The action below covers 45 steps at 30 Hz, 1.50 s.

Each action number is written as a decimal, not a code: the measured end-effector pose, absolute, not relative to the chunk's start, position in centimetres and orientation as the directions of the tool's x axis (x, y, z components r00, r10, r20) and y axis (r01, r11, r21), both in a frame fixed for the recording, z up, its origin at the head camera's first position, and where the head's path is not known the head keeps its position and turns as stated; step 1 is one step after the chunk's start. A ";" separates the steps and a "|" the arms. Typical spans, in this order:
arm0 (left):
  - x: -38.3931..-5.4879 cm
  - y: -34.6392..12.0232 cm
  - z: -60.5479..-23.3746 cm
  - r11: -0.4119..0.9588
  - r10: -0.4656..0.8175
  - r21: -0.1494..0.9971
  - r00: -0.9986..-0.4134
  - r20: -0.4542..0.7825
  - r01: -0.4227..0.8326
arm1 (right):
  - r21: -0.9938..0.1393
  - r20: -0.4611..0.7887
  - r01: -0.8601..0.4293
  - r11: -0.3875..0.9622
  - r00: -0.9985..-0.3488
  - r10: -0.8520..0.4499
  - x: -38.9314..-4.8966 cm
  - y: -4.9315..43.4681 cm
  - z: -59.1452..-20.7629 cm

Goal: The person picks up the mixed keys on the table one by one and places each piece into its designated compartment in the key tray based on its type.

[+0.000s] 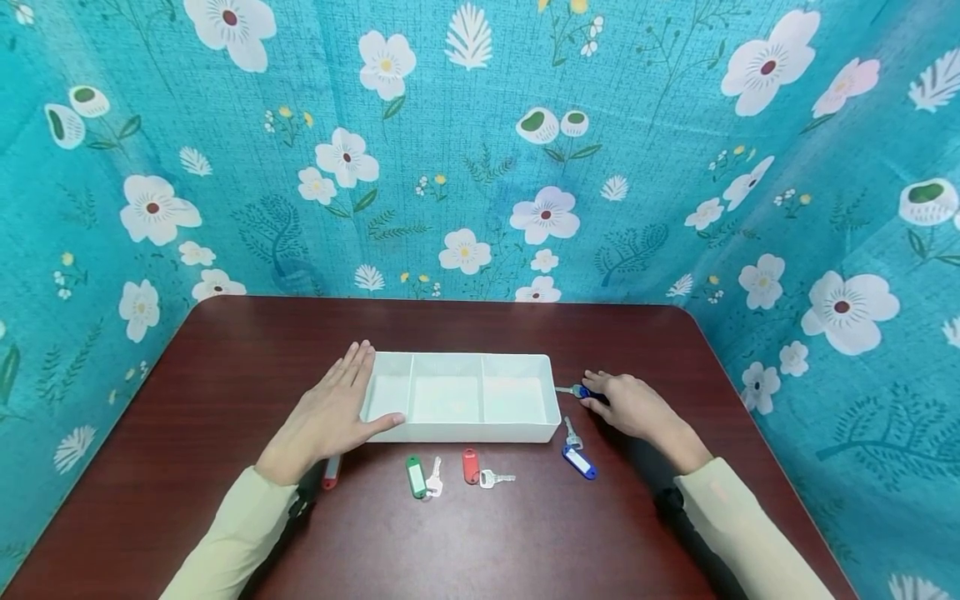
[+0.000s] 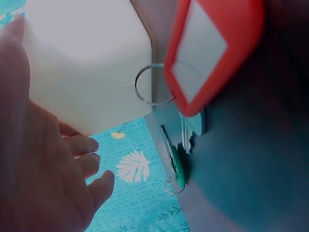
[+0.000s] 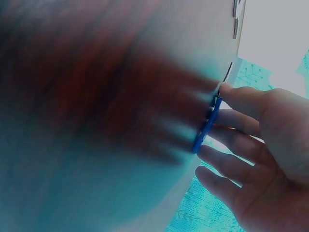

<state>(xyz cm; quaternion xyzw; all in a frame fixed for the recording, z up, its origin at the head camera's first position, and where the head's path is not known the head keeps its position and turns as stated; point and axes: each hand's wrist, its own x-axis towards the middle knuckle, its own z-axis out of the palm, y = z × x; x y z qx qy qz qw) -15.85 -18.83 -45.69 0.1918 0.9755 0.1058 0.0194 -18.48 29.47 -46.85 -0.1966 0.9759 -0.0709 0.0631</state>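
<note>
My left hand point(image 1: 330, 421) lies with straight fingers along the left end of a white three-compartment tray point(image 1: 450, 432), thumb over its front rim. Close below its wrist is a red key tag point(image 2: 212, 53) with a ring and key, mostly hidden by the arm in the head view. Right of the tray, the thumb and fingers of my right hand point(image 1: 633, 406) pinch a blue key tag point(image 3: 208, 124) flat at the tabletop. Its key point(image 1: 564, 389) points at the tray. Another key point(image 1: 573, 432) with a blue tag point(image 1: 580, 462) lies nearer me.
In front of the tray lie a green tag point(image 1: 416, 477) with its key point(image 1: 434, 479) and a red tag point(image 1: 470, 466) with its key point(image 1: 497, 478). Behind the dark red-brown table point(image 1: 450, 325) hangs a flowered blue curtain point(image 1: 450, 167), which also lines both sides.
</note>
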 end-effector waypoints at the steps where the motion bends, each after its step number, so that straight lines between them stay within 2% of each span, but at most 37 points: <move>1: -15.8 -18.8 -45.7 0.903 0.380 0.213 -0.925 0.003 0.372 | -0.163 -0.094 -0.374 0.913 -0.915 -0.392 -18.5 29.4 -46.9; 16: -15.7 -18.8 -46.0 0.909 0.376 0.173 -0.925 0.047 0.378 | -0.135 -0.057 -0.387 0.912 -0.916 -0.398 -18.6 29.2 -46.3; 24: -15.7 -18.9 -46.1 0.911 0.379 0.163 -0.925 0.028 0.379 | -0.137 -0.046 -0.383 0.913 -0.919 -0.392 -18.3 29.1 -46.5; 33: -16.0 -19.1 -45.7 0.910 0.386 0.151 -0.922 0.028 0.386 | -0.146 0.058 -0.398 0.906 -0.917 -0.394 -18.2 29.1 -46.7; 45: -15.7 -18.9 -45.7 0.906 0.386 0.168 -0.921 0.041 0.388 | -0.140 0.085 -0.381 0.914 -0.924 -0.373 -18.2 29.1 -46.2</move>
